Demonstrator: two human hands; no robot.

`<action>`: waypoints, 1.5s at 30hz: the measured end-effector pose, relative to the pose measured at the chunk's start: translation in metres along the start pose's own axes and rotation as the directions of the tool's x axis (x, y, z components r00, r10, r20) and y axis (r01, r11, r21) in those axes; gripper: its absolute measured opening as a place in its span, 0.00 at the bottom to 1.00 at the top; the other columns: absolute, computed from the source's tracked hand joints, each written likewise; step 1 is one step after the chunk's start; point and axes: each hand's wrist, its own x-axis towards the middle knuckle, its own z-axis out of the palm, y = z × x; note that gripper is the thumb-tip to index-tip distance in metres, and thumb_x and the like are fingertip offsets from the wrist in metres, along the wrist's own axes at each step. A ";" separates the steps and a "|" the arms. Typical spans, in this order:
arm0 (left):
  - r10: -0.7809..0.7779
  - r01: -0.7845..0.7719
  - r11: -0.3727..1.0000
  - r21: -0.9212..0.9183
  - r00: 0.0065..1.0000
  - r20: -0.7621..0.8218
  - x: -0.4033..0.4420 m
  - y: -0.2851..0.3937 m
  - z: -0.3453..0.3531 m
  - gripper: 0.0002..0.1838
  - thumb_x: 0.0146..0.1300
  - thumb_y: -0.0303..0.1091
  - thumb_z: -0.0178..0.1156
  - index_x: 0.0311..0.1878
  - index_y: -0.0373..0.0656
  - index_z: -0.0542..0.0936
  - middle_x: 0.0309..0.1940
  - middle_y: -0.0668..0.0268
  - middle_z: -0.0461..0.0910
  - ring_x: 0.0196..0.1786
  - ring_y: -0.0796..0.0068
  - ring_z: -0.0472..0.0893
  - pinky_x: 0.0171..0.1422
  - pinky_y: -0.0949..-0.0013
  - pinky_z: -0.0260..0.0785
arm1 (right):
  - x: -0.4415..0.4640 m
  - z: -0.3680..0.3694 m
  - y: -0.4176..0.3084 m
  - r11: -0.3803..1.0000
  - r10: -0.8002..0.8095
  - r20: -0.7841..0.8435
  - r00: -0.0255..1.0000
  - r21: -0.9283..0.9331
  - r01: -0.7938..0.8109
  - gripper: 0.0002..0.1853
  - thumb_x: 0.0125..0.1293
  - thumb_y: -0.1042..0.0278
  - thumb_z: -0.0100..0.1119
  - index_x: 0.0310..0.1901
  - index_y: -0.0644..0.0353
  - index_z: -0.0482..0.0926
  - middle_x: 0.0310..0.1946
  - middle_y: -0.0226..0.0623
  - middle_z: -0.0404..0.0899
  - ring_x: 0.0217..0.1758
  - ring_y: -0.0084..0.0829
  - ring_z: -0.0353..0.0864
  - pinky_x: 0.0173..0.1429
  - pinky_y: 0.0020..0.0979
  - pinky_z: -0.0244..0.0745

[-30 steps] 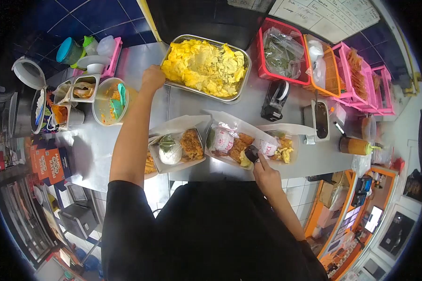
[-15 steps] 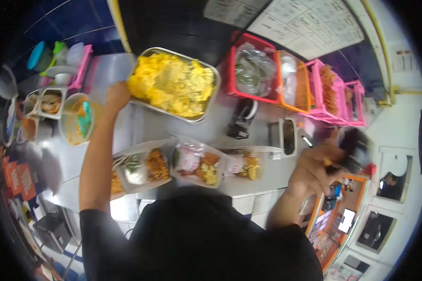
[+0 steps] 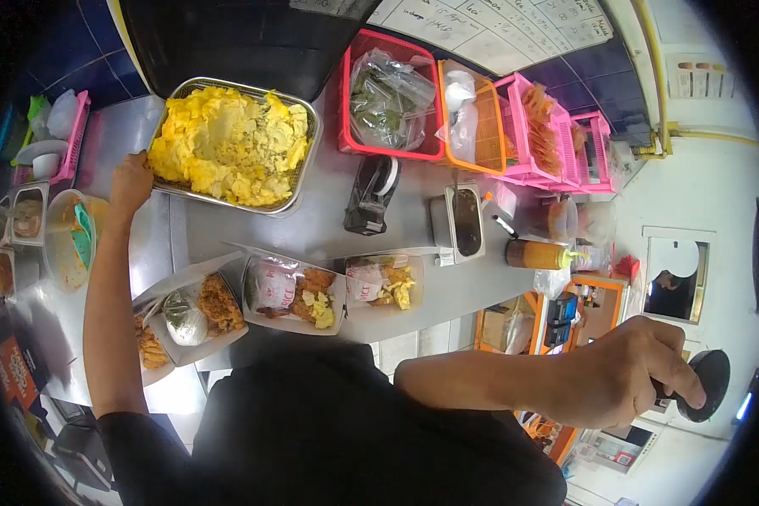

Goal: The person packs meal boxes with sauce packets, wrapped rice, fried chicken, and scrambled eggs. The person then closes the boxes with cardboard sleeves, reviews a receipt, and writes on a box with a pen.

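Note:
My left hand [image 3: 132, 181] is closed at the near left corner of a metal tray [image 3: 309, 156] of scrambled eggs [image 3: 228, 143]. Far to the right, past the counter, my right hand [image 3: 641, 371] grips a round, flat black object [image 3: 707, 386] whose kind I cannot make out. Between my arms, along the counter's near edge, are open food boxes: one box [image 3: 196, 350] has fried pieces and a wrapped white mound, a second box [image 3: 339, 287] has a rice packet, fried food and egg, and a third box [image 3: 413, 291] holds similar food.
Behind the boxes stand a black tape dispenser [image 3: 367, 215] and a metal container of dark sauce [image 3: 437, 221]. A sauce bottle [image 3: 535, 254] lies to the right. Along the back are a red basket [image 3: 346, 126], an orange basket [image 3: 481, 162] and pink baskets [image 3: 531, 177]. A plastic tub [image 3: 59, 261] is at left.
My right hand has swung out to the right with the black object, away from the counter. My left hand stays at the tray. The whole view has shifted, so the counter appears farther left.

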 end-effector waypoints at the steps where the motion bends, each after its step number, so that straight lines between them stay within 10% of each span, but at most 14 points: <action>1: 0.047 -0.046 0.999 0.019 0.998 -0.042 -0.002 0.000 0.002 0.12 0.66 0.31 0.49 0.43 0.37 0.81 0.44 0.42 0.83 0.46 0.38 0.83 0.52 0.44 0.76 | 0.000 0.000 -0.003 1.000 0.008 -0.013 1.000 0.023 -0.008 0.10 0.66 0.75 0.63 0.30 0.57 0.71 0.50 0.51 0.85 0.15 0.22 0.78 0.13 0.21 0.67; 7: 0.111 -0.099 0.968 0.230 0.993 -0.041 -0.011 0.016 -0.010 0.13 0.65 0.33 0.49 0.40 0.37 0.81 0.40 0.43 0.85 0.42 0.43 0.86 0.47 0.46 0.79 | -0.028 -0.081 -0.022 0.995 -0.078 -0.363 0.928 -0.092 0.048 0.08 0.72 0.72 0.54 0.47 0.68 0.75 0.45 0.52 0.82 0.15 0.32 0.77 0.12 0.28 0.71; 9: 0.077 -0.069 0.982 0.175 0.996 -0.041 -0.010 0.023 -0.014 0.14 0.66 0.32 0.49 0.42 0.37 0.82 0.40 0.43 0.85 0.42 0.43 0.86 0.48 0.47 0.79 | -0.045 -0.115 -0.038 0.930 -0.166 -0.772 0.614 -0.330 -0.163 0.13 0.76 0.72 0.48 0.55 0.71 0.73 0.39 0.48 0.80 0.14 0.26 0.73 0.11 0.24 0.69; 11: 0.140 -0.133 0.958 0.254 0.990 -0.013 -0.013 0.019 -0.008 0.14 0.66 0.32 0.48 0.42 0.36 0.82 0.40 0.44 0.85 0.42 0.42 0.86 0.49 0.48 0.79 | -0.054 -0.170 -0.067 0.377 -0.270 -0.871 0.411 -0.489 -0.787 0.03 0.73 0.71 0.60 0.41 0.58 0.75 0.22 0.27 0.72 0.11 0.15 0.65 0.12 0.20 0.56; 13: 0.197 -0.176 0.922 0.345 0.980 -0.028 -0.006 0.006 0.002 0.15 0.67 0.32 0.47 0.43 0.36 0.82 0.39 0.45 0.85 0.42 0.43 0.86 0.49 0.48 0.78 | -0.052 -0.222 -0.075 -0.131 -0.374 -0.872 0.314 -0.286 -0.949 0.09 0.69 0.72 0.66 0.33 0.58 0.75 0.21 0.24 0.74 0.14 0.16 0.72 0.15 0.21 0.61; 20: -0.030 0.031 0.993 0.117 1.000 -0.010 -0.016 0.037 -0.017 0.15 0.66 0.32 0.50 0.49 0.35 0.81 0.43 0.42 0.84 0.46 0.42 0.85 0.54 0.46 0.77 | -0.055 -0.325 -0.089 -0.975 0.029 -0.868 0.496 -0.134 -0.177 0.07 0.61 0.74 0.62 0.38 0.66 0.78 0.31 0.54 0.83 0.31 0.46 0.87 0.38 0.45 0.81; 25: -0.070 0.069 0.994 0.084 0.997 0.011 -0.017 0.041 -0.020 0.17 0.64 0.31 0.50 0.51 0.33 0.81 0.45 0.42 0.84 0.48 0.44 0.85 0.57 0.49 0.76 | -0.085 -0.384 -0.091 -0.967 0.249 -0.770 0.587 -0.231 0.107 0.08 0.61 0.74 0.58 0.41 0.65 0.81 0.32 0.58 0.83 0.41 0.55 0.87 0.48 0.53 0.81; 33: -0.050 0.051 0.996 0.069 0.998 -0.024 -0.017 0.035 -0.010 0.19 0.65 0.31 0.49 0.54 0.33 0.81 0.45 0.44 0.85 0.48 0.46 0.85 0.57 0.51 0.77 | -0.077 -0.366 -0.083 -0.659 -0.029 -0.995 0.091 -0.049 -0.751 0.09 0.64 0.68 0.66 0.32 0.62 0.76 0.22 0.38 0.80 0.19 0.27 0.81 0.22 0.31 0.74; 45: 0.050 -0.039 0.977 0.209 0.997 -0.050 -0.008 0.023 -0.003 0.14 0.67 0.32 0.49 0.44 0.36 0.82 0.43 0.44 0.85 0.45 0.44 0.86 0.52 0.50 0.79 | -0.076 -0.126 -0.039 -0.226 -0.380 -0.899 0.217 -0.137 -0.965 0.12 0.66 0.72 0.69 0.31 0.59 0.73 0.20 0.28 0.76 0.13 0.16 0.71 0.13 0.22 0.61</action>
